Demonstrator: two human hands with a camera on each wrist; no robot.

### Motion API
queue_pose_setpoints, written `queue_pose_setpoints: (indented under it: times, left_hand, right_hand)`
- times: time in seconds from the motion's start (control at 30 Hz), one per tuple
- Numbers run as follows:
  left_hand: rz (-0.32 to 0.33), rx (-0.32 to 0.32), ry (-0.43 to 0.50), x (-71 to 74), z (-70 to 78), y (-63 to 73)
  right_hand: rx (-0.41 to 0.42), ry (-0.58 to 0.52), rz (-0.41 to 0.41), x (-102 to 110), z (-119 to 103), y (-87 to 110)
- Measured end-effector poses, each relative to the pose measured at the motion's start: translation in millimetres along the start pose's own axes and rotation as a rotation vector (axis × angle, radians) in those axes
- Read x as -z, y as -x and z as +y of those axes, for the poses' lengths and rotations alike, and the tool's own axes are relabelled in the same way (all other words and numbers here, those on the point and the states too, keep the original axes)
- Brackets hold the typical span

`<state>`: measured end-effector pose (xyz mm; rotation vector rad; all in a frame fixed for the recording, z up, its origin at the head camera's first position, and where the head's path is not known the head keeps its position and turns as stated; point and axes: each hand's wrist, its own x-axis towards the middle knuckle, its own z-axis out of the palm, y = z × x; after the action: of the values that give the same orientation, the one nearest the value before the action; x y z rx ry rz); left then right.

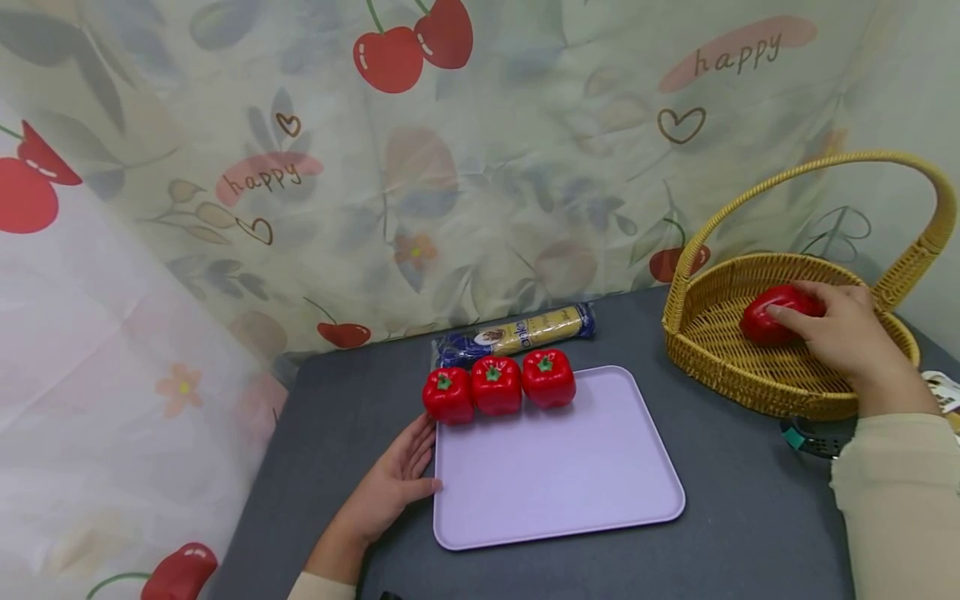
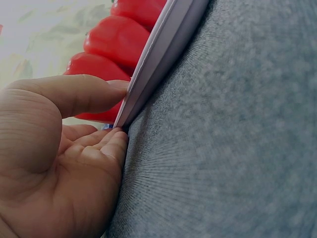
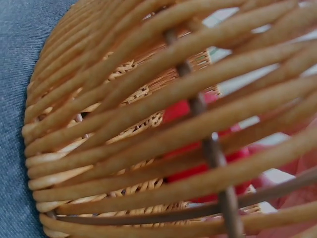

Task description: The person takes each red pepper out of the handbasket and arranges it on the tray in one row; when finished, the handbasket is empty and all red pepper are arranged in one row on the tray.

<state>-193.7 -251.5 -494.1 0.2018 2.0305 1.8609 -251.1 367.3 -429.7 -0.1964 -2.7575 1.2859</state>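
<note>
Inside the wicker basket [image 1: 720,387] on the right, my right hand [image 1: 843,329] grips a red bell pepper [image 1: 772,317] from above. The right wrist view looks through the basket's woven side [image 3: 109,119], with the red pepper [image 3: 185,148] partly hidden behind it. My left hand [image 1: 393,479] rests at the left edge of the lilac tray [image 1: 555,475], its fingers straight and the thumb touching the rim. Three red bell peppers [image 1: 495,386] with green stems stand in a row along the tray's back left edge. Close up, the left hand [image 2: 74,148] meets the tray rim [image 2: 148,64].
A clear and blue packet of pasta [image 1: 525,332] lies behind the peppers, against the printed curtain [image 1: 480,208]. The basket's tall handle [image 1: 810,167] arches over it. A dark strap with a teal part [image 1: 806,437] shows below my right wrist. White items [image 1: 941,392] sit at the right edge.
</note>
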Motion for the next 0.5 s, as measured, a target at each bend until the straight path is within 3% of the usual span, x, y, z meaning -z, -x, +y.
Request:
queue_pose_setpoints:
  times: [0.2,0.5]
  left_hand:
    - [0.007,0.006,-0.006,-0.6,0.9,0.5]
    - [0.003,0.001,0.001,-0.6,0.9,0.7]
  right_hand:
    - [-0.014,-0.022,-0.024,-1.7,2.6,-0.5]
    - [0.098,-0.006,-0.113,-5.0,6.5,-7.1]
